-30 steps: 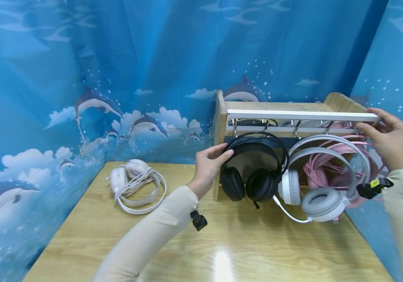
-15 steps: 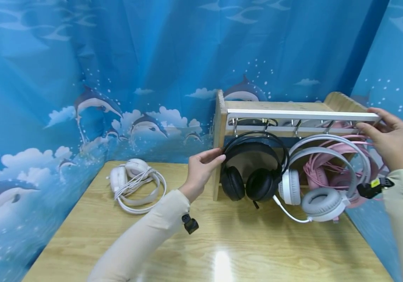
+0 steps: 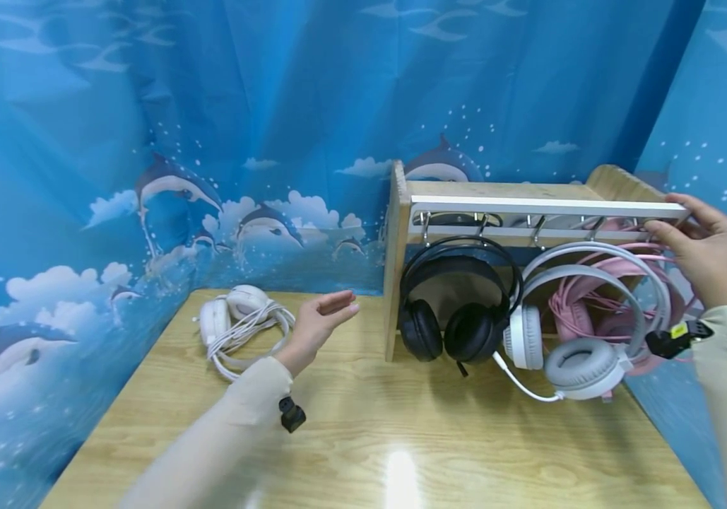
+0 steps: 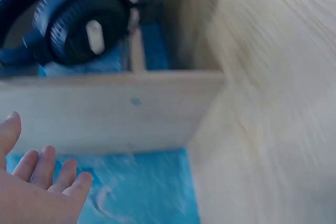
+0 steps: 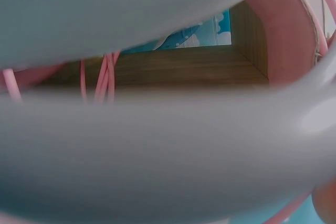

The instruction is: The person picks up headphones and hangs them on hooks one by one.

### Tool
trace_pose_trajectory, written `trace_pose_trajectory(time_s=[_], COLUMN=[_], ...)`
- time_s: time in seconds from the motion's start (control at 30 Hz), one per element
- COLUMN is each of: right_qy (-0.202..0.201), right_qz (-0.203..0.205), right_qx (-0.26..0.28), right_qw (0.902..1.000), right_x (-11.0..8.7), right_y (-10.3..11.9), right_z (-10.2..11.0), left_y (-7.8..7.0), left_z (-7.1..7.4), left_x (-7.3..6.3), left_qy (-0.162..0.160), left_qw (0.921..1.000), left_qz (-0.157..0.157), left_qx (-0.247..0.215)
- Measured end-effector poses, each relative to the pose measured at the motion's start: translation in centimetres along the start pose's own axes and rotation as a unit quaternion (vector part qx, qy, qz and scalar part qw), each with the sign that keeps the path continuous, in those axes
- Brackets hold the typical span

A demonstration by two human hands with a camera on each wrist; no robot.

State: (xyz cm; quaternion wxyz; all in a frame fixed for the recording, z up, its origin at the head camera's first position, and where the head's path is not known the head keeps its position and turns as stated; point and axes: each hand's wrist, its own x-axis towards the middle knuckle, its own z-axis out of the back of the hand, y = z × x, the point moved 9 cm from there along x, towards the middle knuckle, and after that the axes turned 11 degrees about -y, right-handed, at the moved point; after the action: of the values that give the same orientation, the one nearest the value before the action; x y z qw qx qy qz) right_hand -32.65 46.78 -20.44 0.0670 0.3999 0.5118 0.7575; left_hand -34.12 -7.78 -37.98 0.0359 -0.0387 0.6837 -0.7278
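Observation:
My left hand [image 3: 318, 326] is in the air between the rack and a pair of white headphones [image 3: 213, 322], its fingers straight and nothing held. Those headphones lie on the table with their cable bundled around them. At the right end of the wooden rack [image 3: 497, 189], my right hand [image 3: 713, 247] grips the front rail, fingers above and thumb below. From the rack's hooks hang black headphones [image 3: 420, 332], white headphones [image 3: 582, 364] and pink headphones [image 3: 571, 322] behind them. In the right wrist view the white headband [image 5: 157, 150] blocks most of the picture.
The wooden table [image 3: 338, 452] extends in front of the rack. Metal hooks [image 3: 538, 230] line the rack's front rail. A blue curtain with printed dolphins [image 3: 274, 106] stands behind and at both sides. A white cable [image 3: 522, 382] dangles below the hung headphones.
My left hand has left the rack's left side by the black headphones and moved left and down toward the white headphones on the table. My right hand has stayed on the rack.

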Motion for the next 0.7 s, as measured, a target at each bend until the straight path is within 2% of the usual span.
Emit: trace_pose_trajectory(time_s=[0.13,0.4,0.7], right_qy=[-0.001,-0.002,-0.001], right_qz=[-0.002,-0.002,-0.001], right_qx=[0.001,0.003,-0.01], right_qw=[1.0,1.0,1.0], right_x=[0.0,0.0,0.1], right_y=[0.1,0.1,0.0], right_z=[0.0,0.0,0.0], left_y=[1.8,4.6,8.4], left_z=[2.7,8.9,13.8], left_x=[0.4,0.9,0.9], left_qy=[-0.02,-0.061,-0.014], left_qw=[0.9996,0.9933,0.9863], left_qz=[0.015,-0.003,0.013], left_qx=[0.016,0.098,0.164])
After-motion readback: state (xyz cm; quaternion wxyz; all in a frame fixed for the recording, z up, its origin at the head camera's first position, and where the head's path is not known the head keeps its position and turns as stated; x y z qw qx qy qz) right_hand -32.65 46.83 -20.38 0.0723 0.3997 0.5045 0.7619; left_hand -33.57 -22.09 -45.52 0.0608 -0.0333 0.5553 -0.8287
